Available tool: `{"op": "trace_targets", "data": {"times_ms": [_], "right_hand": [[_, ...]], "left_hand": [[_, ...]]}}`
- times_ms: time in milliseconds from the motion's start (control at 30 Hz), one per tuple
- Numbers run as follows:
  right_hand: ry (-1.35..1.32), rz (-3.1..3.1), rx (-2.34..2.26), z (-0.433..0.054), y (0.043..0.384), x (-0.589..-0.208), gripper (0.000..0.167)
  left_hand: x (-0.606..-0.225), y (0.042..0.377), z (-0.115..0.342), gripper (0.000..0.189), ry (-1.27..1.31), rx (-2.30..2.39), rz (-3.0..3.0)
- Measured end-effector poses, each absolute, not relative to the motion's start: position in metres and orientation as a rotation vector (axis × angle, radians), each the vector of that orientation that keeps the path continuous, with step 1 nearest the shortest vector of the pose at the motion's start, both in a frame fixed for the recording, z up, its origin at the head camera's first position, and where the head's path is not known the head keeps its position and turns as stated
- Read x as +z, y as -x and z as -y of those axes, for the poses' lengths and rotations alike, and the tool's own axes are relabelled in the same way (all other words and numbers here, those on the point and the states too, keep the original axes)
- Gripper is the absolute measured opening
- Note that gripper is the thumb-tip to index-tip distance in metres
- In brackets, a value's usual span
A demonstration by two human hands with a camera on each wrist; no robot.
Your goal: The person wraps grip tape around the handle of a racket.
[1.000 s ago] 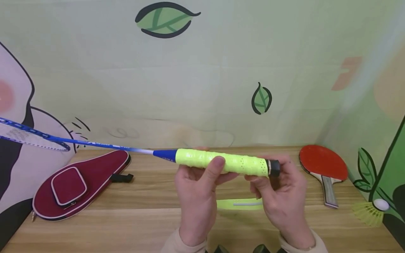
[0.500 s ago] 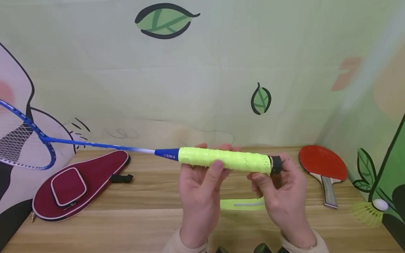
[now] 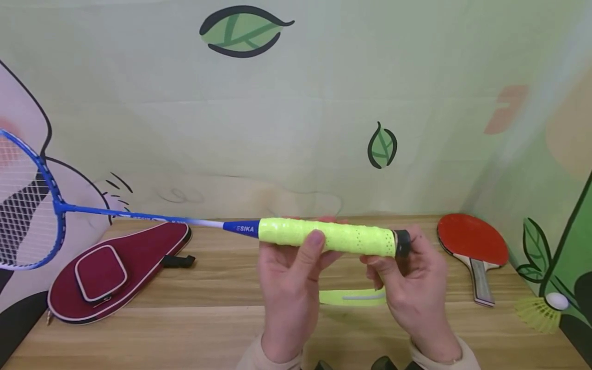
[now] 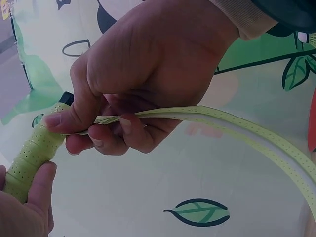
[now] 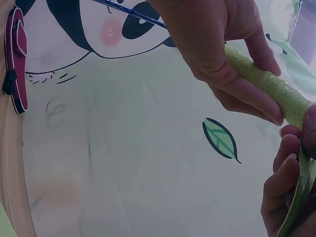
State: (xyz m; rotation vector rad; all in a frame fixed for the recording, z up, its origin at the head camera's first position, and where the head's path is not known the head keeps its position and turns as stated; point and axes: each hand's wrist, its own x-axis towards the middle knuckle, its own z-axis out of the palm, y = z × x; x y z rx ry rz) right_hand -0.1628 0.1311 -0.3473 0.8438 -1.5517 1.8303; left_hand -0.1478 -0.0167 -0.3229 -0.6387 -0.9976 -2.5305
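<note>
Mid grip-wrap: left hand [image 3: 289, 280] clasps the racket handle [image 3: 326, 237] above the worktop [image 3: 208, 329], right hand [image 3: 413, 288] pinches the grip tape [image 4: 237, 123] seemingly at the butt, next needing taut overlapping turns.

Even, soft, bright light in the head view, only a weak shadow on the desk [image 3: 194, 329] below the hands, no strong glare, wide-angle bending at the edges, wrist views dimmer and bluish, near fingers slightly soft, background wall a little blurred
</note>
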Motion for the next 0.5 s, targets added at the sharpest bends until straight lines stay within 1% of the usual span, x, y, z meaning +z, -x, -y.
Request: {"op": "trace_targets", "data": {"times_ms": [133,367,500], "right_hand": [[-0.825,1.583,1.806,-0.1324,0.1623,-0.3475,0.025],[-0.853,1.561,1.862,-0.1343,0.1626,-0.3464,0.041],[-0.848,1.561,1.855,-0.1358,0.1622,-0.3466,0.035]], "left_hand": [[-0.322,0.1482,0.0171,0.019,0.617,-2.545,0.998],[-0.3228,0.1492,0.0172,0.02,0.568,-2.548,1.015],[-0.3247,0.1495,0.0168,0.023,0.543,-2.538,1.037]]}}
